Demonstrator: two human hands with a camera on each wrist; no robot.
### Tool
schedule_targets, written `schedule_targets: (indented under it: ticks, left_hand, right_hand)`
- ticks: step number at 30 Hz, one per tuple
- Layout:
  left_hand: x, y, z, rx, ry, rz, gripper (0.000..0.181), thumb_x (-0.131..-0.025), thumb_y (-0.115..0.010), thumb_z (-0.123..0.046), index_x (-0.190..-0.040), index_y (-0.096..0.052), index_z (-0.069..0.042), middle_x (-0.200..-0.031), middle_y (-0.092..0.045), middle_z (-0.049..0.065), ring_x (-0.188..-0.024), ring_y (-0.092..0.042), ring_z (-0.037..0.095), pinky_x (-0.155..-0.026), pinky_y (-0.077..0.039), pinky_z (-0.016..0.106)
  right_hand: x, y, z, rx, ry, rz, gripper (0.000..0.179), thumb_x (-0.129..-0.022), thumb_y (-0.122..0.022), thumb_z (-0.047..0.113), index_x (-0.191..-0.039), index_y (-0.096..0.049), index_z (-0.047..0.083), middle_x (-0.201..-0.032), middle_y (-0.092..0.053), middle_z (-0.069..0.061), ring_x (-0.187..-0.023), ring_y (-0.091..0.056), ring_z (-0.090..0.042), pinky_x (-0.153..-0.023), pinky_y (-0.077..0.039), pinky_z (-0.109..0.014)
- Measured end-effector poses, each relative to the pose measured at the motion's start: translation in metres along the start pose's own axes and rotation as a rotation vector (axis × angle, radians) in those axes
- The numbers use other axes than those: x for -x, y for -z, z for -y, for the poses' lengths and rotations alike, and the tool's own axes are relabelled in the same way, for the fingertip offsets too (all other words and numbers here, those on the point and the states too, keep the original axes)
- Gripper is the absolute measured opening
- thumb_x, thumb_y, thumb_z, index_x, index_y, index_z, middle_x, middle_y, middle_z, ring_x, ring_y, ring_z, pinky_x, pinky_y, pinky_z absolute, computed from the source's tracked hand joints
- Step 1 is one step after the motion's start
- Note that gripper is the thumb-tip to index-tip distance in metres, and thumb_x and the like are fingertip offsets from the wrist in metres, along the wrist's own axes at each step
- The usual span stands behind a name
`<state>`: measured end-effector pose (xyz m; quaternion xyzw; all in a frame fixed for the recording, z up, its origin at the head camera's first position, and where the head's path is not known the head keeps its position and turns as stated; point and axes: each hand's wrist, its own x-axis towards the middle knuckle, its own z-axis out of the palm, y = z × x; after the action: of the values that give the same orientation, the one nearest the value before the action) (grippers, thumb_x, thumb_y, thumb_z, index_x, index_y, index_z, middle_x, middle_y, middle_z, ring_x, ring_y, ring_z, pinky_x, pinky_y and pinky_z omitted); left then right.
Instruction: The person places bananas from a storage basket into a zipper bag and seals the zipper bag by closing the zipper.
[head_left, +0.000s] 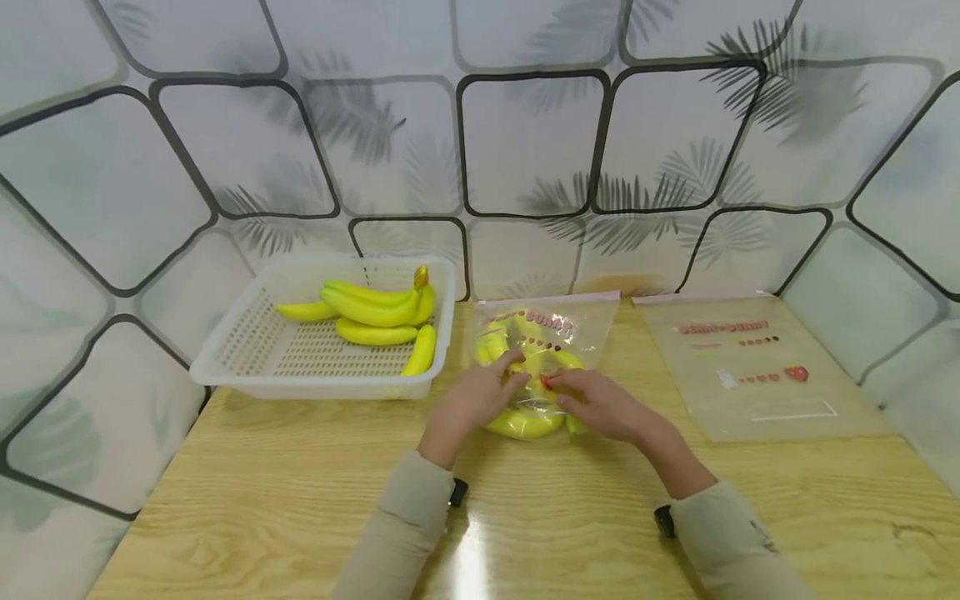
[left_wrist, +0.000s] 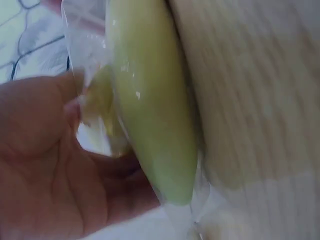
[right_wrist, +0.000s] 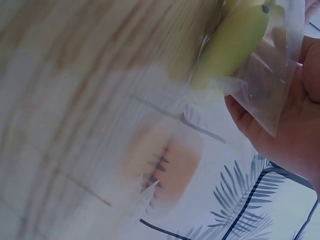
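A clear zip bag (head_left: pixel 592 329) with printed pink letters and a lilac top strip lies in the middle, with several yellow bananas (head_left: pixel 525 423) inside. My left hand (head_left: pixel 476 396) is over the bag's left part, thumb and fingertips apart on the film. From the right, my right hand (head_left: pixel 603 404) reaches in, its fingertips on the film by a red printed heart. In the left wrist view, a greenish banana (left_wrist: pixel 152 100) shows through the film beside my palm. The right wrist view has a loose bag corner (right_wrist: pixel 267 107) over my fingers.
A white perforated basket (head_left: pixel 247 346) holding several more bananas (head_left: pixel 375 312) stands at the left. Another printed zip bag (head_left: pixel 750 367) lies flat at the right. The wooden table (head_left: pixel 315 483) meets a patterned backdrop (head_left: pixel 532 142) behind.
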<state>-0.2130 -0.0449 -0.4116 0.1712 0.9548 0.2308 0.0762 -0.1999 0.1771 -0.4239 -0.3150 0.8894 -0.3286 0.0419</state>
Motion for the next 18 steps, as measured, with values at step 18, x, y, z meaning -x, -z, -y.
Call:
schedule_targets:
  ticks: [18]
  left_hand:
    - [0.015, 0.004, -0.010, -0.293, -0.014, -0.164, 0.045, -0.099, -0.062, -0.025, -0.135, -0.054, 0.002, -0.136, -0.047, 0.028, -0.107, -0.061, 0.038, -0.073, -0.059, 0.039]
  right_hand:
    - [-0.003, -0.004, 0.009, 0.197, -0.040, 0.005, 0.040, -0.103, -0.050, 0.012, -0.141, -0.052, -0.002, -0.146, -0.047, -0.024, -0.136, -0.042, -0.043, -0.110, -0.035, -0.057]
